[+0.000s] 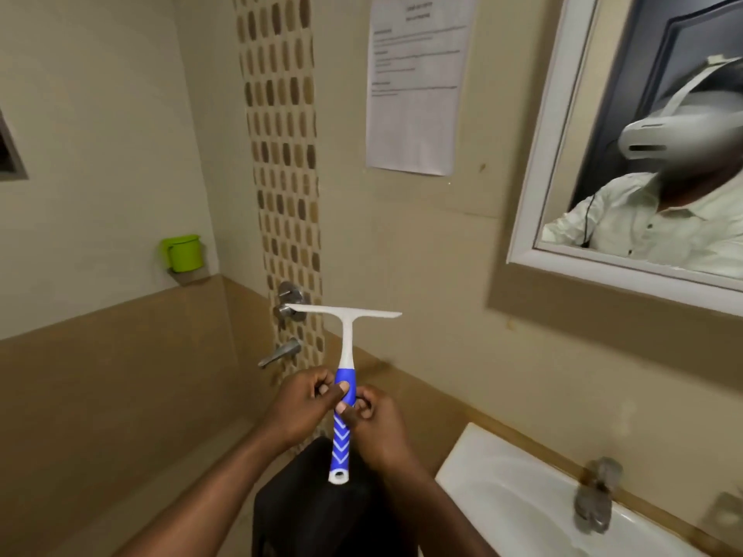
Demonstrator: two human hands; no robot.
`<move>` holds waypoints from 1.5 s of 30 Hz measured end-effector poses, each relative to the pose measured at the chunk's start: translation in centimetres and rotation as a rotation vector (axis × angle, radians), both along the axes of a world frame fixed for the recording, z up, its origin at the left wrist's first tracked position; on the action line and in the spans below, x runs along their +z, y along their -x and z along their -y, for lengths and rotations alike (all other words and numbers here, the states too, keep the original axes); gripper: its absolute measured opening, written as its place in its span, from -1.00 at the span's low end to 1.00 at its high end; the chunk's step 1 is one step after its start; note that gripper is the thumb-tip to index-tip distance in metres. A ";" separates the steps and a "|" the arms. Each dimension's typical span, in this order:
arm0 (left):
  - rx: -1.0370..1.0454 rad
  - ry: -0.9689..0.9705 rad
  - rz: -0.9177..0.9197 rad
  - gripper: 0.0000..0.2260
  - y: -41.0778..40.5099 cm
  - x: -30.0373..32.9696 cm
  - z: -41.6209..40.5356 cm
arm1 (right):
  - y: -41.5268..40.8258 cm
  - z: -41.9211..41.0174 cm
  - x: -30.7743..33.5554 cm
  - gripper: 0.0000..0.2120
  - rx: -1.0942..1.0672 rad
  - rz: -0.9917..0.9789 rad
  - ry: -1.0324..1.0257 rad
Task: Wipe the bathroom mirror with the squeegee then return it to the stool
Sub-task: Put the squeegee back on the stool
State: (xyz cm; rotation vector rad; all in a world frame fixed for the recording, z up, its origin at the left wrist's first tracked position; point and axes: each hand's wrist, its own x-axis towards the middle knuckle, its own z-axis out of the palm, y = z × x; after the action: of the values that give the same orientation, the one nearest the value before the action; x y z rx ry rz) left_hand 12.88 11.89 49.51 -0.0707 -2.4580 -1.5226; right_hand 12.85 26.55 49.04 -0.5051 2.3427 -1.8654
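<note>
A squeegee [345,347] with a white blade and a blue-and-white handle stands upright in front of me, blade on top. My left hand [299,408] and my right hand [378,426] both pinch the blue grip at its middle. Directly below the handle's end sits the black stool [313,512], partly hidden by my forearms. The white-framed mirror [571,126] hangs at the upper right, well above and to the right of the squeegee, and reflects a person in a pale shirt.
A white sink [518,500] with a metal tap [595,500] lies at the lower right. Wall taps [287,303] poke out of the mosaic strip behind the blade. A green mug [183,253] rests on a small ledge at left. A paper notice [416,82] is stuck left of the mirror.
</note>
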 end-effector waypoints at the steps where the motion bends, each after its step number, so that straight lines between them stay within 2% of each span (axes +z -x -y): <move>1: 0.003 0.001 0.029 -0.71 0.1 -0.9 0.5 | 0.1 0.4 -0.6 -0.96 0.011 0.013 -0.013; 7: 0.028 0.074 0.182 -0.74 0.7 -6.1 3.3 | 1.3 3.1 -5.2 -0.88 0.050 0.209 -0.096; 10: 0.046 0.131 0.236 -0.75 1.3 -8.6 4.7 | 2.2 4.5 -7.5 -0.95 0.056 0.276 -0.124; 13: 0.039 0.190 0.308 -0.78 2.0 -11.0 6.1 | 3.2 6.0 -10.2 -0.82 0.058 0.357 -0.146; 17: -0.005 0.180 0.416 -0.81 2.9 -14.6 8.4 | 4.6 8.4 -14.0 -0.77 0.045 0.457 -0.201; 20: -0.079 0.149 0.459 -0.84 3.4 -17.3 10.0 | 5.8 10.0 -17.0 -0.77 0.001 0.577 -0.161; 23: -0.135 0.124 0.515 -0.77 3.9 -19.7 11.0 | 6.9 11.4 -19.6 -0.79 -0.057 0.687 -0.099; 27: -0.140 0.195 0.547 -0.71 4.5 -23.4 12.2 | 8.3 13.2 -23.4 -0.81 -0.148 0.726 -0.110; 31: -0.134 0.109 0.707 -0.71 4.5 -27.7 13.3 | 9.9 14.8 -27.8 -0.85 -0.234 0.793 -0.110; 35: -0.122 0.176 0.696 -0.59 3.7 -32.5 14.1 | 11.1 16.1 -32.6 -0.81 -0.325 0.882 -0.082; 39: -0.124 0.269 0.589 -0.51 2.9 -36.4 14.4 | 12.2 17.2 -36.8 -0.87 -0.388 0.904 -0.058; 43: -0.200 0.503 0.556 -0.45 3.2 -39.6 14.2 | 14.0 17.9 -40.3 -0.86 -0.405 0.933 -0.067; 45: -0.247 0.559 0.544 -0.42 3.8 -41.0 14.0 | 15.0 17.9 -41.9 -0.83 -0.396 0.954 -0.084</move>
State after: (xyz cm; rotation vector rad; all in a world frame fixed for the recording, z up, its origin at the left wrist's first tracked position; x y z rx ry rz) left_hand 9.04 -2.12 8.49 -0.0676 -3.3639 -0.9649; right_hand -2.13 8.69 7.13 0.7572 1.8737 -1.5699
